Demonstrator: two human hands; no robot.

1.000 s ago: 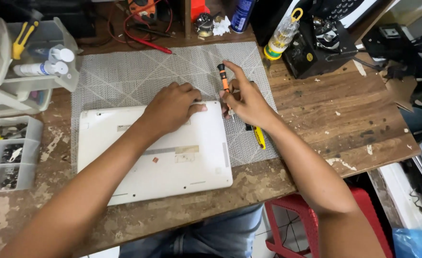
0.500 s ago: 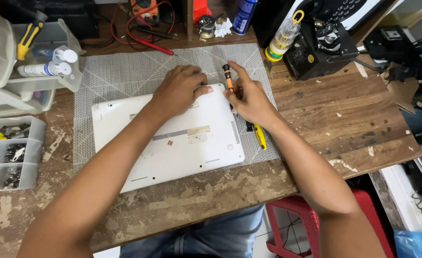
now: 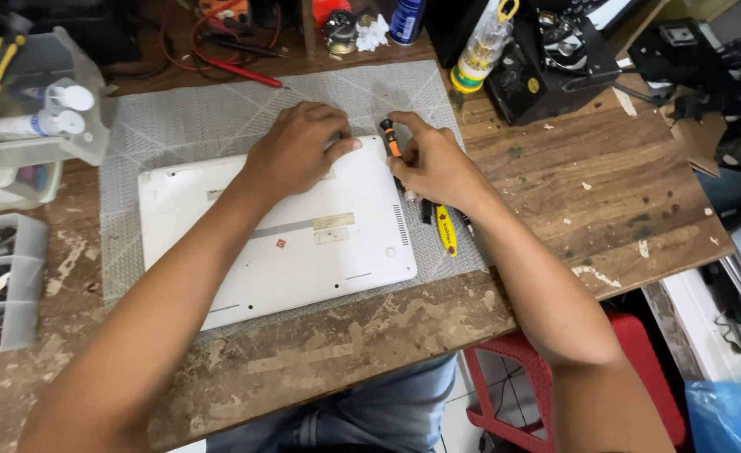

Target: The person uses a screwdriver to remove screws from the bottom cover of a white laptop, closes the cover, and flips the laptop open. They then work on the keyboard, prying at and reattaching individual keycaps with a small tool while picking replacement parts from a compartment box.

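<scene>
- The desk (image 3: 555,193) is scarred, paint-flecked wood with a grey gridded mat (image 3: 186,126) laid across its middle; both look flat and firm enough to bear downward pressure.
- The white laptop (image 3: 303,243) lies bottom-up on the mat, turned slightly askew, its near edge towards the person. I judge it a rigid, fairly thin slab, moderately heavy and smooth-skinned, likely to slide on its own unless pressed down; the plastic shell could flex or crack, so it is best held flat by the palm or lifted at its long edges.
- The left hand (image 3: 295,151) rests flat on the laptop's far edge, fingers spread and pressing down, with nothing clasped in its grip.
- The right hand (image 3: 438,168) sits at the laptop's far right corner, its grip clamped around a small screwdriver (image 3: 390,138).
- The screwdriver has a black and orange handle, standing nearly upright with its tip hidden at the corner. It looks light, stiff and thin, and is best pinched near the top so it can be spun.
- A yellow-handled tool (image 3: 446,231) lies on the mat just beside the laptop's right edge, partly under the right wrist.
- Clear parts trays (image 3: 1,285) stand at the desk's left edge, well apart from both hands.
</scene>
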